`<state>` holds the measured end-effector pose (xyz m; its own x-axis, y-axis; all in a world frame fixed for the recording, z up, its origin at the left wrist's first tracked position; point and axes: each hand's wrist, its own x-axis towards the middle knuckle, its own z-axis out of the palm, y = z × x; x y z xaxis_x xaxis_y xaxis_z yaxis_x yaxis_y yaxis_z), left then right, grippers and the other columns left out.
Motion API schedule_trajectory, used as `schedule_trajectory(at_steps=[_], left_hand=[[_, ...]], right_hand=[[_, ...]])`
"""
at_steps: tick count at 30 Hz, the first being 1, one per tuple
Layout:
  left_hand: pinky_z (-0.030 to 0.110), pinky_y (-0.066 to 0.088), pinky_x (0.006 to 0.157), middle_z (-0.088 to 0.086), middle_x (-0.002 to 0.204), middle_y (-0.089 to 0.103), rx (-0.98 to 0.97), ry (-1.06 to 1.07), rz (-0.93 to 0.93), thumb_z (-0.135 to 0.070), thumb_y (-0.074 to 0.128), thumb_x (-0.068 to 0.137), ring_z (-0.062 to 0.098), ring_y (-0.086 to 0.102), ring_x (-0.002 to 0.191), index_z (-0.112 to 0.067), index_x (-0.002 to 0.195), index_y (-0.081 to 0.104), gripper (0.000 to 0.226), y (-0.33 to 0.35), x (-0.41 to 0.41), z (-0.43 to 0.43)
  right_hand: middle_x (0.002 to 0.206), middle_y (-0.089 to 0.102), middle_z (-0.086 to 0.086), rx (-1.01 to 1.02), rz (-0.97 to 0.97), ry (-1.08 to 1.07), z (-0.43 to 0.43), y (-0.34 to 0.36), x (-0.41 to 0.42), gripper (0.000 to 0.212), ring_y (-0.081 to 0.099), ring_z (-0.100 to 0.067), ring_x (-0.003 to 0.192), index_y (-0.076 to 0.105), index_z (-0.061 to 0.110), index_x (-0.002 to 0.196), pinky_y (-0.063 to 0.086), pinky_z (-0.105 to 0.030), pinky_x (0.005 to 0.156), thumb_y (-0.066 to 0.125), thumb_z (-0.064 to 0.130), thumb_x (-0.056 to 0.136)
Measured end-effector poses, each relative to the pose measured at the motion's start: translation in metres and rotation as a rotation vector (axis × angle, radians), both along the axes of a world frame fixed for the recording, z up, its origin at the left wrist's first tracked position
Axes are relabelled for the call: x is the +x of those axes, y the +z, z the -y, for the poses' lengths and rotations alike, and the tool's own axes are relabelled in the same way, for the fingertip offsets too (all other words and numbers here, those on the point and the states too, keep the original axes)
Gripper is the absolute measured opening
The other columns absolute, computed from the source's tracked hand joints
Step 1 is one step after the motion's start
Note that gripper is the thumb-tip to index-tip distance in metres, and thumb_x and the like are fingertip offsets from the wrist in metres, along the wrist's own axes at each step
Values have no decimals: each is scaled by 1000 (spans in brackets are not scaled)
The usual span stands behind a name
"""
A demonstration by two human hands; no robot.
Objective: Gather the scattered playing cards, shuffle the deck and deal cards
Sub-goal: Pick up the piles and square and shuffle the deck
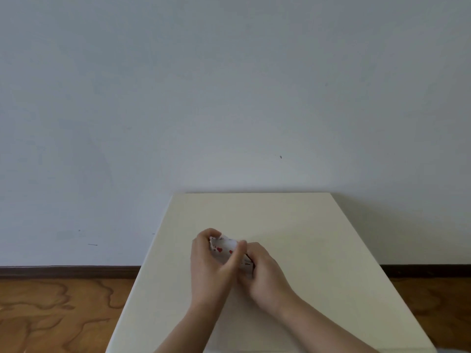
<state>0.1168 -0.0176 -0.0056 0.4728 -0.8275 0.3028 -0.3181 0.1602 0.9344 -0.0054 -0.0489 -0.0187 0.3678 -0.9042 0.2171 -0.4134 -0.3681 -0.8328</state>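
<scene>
— Why do your hands sit so close together?
— Your left hand (211,263) and right hand (265,273) both grip the cards (224,247), fingers (207,234) curled round their ends to keep them square, probably for shuffling, over the middle of the surface (318,225).

The deck (223,246) is blurred and largely covered, ranks unreadable.

Red heart pips on the deck (224,249) — index marks blurred; no other text
</scene>
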Motion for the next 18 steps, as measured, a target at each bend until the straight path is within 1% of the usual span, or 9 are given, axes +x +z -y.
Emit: schedule_trajectory(at_steps=[1,3,5,7,9,11,12,15,18], left_hand=[[25,49,75,-4,107,61,8,29,-83,-57,68,71,5,63,94,-50,97,47,34,2,1,2],[30,50,70,1,107,61,9,58,-292,-53,58,79,5,65,85,-53,99,46,23,5,3,7],[37,52,74,0,112,60,12,58,-399,-52,46,84,10,64,94,-57,110,49,26,5,7,8],[37,52,84,-2,118,59,9,-10,-324,-58,45,84,11,61,105,-54,114,55,32,4,8,7],[27,49,87,-11,120,55,17,-67,-85,-59,60,74,1,59,107,-51,114,57,40,2,5,6],[23,47,89,-19,117,50,1,-46,148,-54,71,66,-1,56,109,-49,112,56,49,-3,1,7],[24,47,88,-19,116,50,-6,-21,161,-52,72,66,0,56,108,-49,110,55,48,-3,0,9],[34,56,82,-9,116,56,-7,66,-112,-47,72,79,7,62,100,-50,107,53,34,-1,7,12],[47,58,83,-3,119,55,9,107,-353,-56,61,82,20,63,102,-52,109,57,27,3,13,14]], right_hand=[[110,65,11,-1,-13,-2,0,-1,0,37,61,1,103,63,36,113,44,-9,84,64,15,83],[109,65,12,-2,-8,-31,1,-2,0,39,60,1,100,63,31,116,42,-5,82,61,13,81],[113,63,14,-6,19,-35,0,-2,0,48,59,3,103,60,37,119,42,-4,84,62,13,77],[118,60,17,-5,38,-2,-1,-3,1,58,58,6,109,52,52,119,43,-6,88,64,16,74],[121,56,20,-7,50,19,-2,-4,2,61,58,8,112,50,59,117,45,-9,92,68,19,75],[123,53,22,10,56,13,-2,-6,3,57,58,9,113,54,51,122,48,-14,96,70,21,76],[122,53,21,8,55,5,-2,-7,2,55,57,10,113,56,45,123,47,-13,95,69,19,77],[118,58,18,-4,43,-18,-1,-6,1,51,56,8,110,57,38,123,43,-4,87,65,16,78],[115,61,16,-6,72,-39,-2,-3,1,49,58,6,106,58,39,121,46,-7,85,65,19,77]])
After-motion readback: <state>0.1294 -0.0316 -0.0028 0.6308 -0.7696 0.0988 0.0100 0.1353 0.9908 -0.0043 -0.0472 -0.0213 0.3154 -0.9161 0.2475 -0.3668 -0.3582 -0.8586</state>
